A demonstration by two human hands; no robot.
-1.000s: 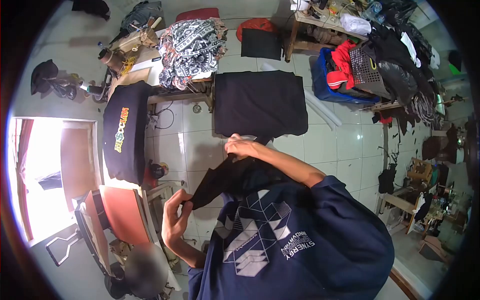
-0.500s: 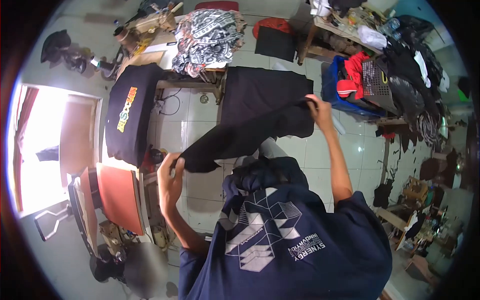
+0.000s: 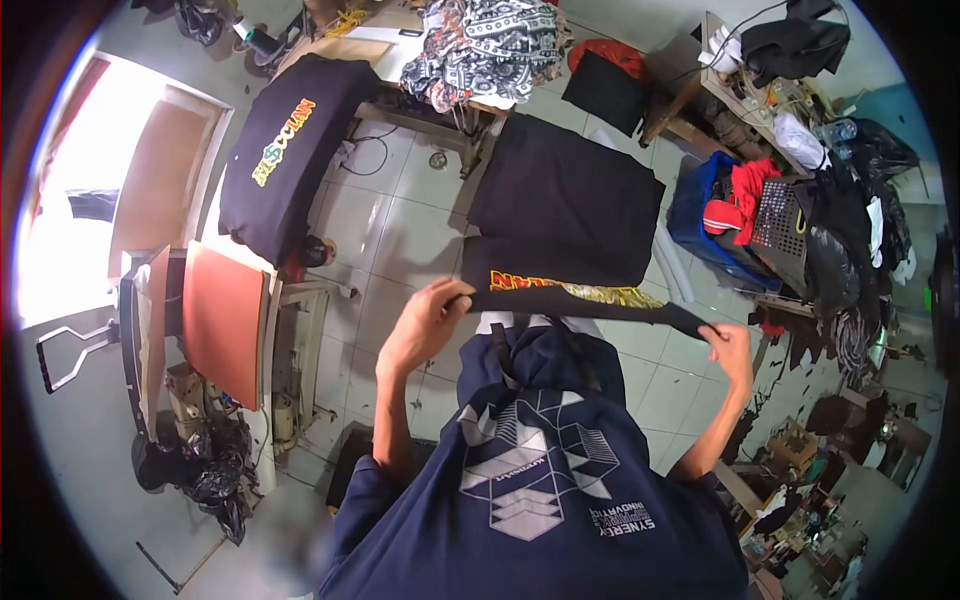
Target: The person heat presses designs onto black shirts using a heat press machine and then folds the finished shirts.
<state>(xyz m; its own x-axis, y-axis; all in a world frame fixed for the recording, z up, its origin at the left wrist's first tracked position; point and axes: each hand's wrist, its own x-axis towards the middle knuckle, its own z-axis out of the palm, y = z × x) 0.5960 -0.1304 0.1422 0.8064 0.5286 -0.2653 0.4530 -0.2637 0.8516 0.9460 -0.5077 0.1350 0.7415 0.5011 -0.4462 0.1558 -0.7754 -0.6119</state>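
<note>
A black fabric panel (image 3: 570,304) with yellow and red lettering is stretched between my two hands, in front of my body. My left hand (image 3: 425,318) is closed on its left end. At the other end, my right hand (image 3: 732,352) pinches a narrow corner, slightly lower. Part of the lettering shows above the near edge; the rest is folded out of sight. Just beyond the panel lies a broad spread of plain black fabric (image 3: 565,195), and what bears it is hidden.
A black printed cloth (image 3: 290,140) drapes over a stand at the left, near a heat press with a reddish-brown board (image 3: 225,325). Patterned fabric (image 3: 485,50) is heaped on the far table. A blue crate (image 3: 695,205) of clothes stands right. Tiled floor (image 3: 390,240) lies between.
The panel went from slanting to nearly level, and its lettering came into sight. My right hand moved down and right, my left hand right. The camera view turned as well.
</note>
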